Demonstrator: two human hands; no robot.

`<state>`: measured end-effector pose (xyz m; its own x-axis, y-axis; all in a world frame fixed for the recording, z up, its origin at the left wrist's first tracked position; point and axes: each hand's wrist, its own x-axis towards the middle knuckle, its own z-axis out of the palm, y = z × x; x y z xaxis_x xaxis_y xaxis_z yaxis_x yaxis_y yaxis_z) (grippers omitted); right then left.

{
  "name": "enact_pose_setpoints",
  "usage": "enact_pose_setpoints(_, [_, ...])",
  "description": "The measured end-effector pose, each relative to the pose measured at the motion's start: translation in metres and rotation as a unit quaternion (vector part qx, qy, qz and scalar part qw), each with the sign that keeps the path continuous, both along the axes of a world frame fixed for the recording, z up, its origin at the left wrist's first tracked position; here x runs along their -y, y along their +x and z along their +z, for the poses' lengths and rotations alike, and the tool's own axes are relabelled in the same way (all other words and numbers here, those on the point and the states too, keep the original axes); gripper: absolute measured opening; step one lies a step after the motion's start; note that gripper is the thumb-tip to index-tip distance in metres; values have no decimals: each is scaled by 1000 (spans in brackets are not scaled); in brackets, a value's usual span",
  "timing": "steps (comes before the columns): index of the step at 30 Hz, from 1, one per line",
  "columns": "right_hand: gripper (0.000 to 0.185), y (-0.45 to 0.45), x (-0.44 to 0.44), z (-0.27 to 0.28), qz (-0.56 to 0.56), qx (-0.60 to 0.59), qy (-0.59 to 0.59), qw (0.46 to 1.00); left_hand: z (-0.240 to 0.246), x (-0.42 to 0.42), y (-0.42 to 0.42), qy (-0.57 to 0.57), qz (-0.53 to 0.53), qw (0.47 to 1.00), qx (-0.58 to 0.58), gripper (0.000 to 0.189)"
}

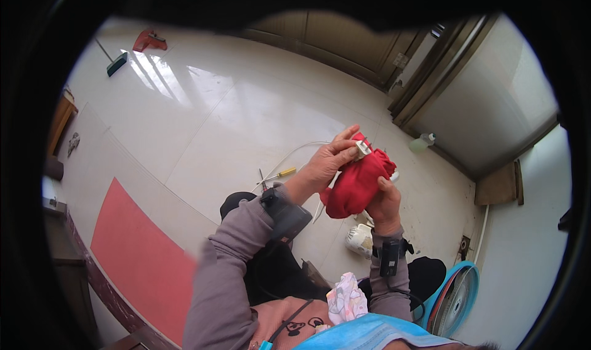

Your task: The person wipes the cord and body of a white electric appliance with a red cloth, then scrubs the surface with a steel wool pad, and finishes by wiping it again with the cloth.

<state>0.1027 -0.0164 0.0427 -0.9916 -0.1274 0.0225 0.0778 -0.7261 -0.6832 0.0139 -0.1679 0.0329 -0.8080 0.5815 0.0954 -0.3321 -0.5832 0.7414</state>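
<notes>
My left hand (333,157) grips a white electrical plug (363,150) between thumb and fingers, its metal prongs pointing up and away. A bunched red cloth (353,189) lies against the plug, with my right hand (387,201) holding it from the right and below. Part of a white object shows behind the cloth's right edge; what it is cannot be told. A white cable (295,150) curves over the floor behind my left hand. Below the cloth, a white rounded appliance part with slots (359,239) rests on the floor.
A yellow-handled screwdriver (286,171) lies near my left forearm. To the right are a bottle of pale green liquid (422,143) and a blue-rimmed fan part (473,283) against the wall. A red mat (138,253) lies left; a green broom head (117,64) is farther off.
</notes>
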Motion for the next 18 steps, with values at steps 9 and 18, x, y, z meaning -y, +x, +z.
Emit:
enact_pose_setpoints(9, [71,17,-13,-19,8,-7,-187,982,5,3,3,-24,-42,996,-73,24])
enact_pose_setpoints(18, [51,4,13,-4,-12,42,40,998,-7,-2,6,-105,1,985,-136,22])
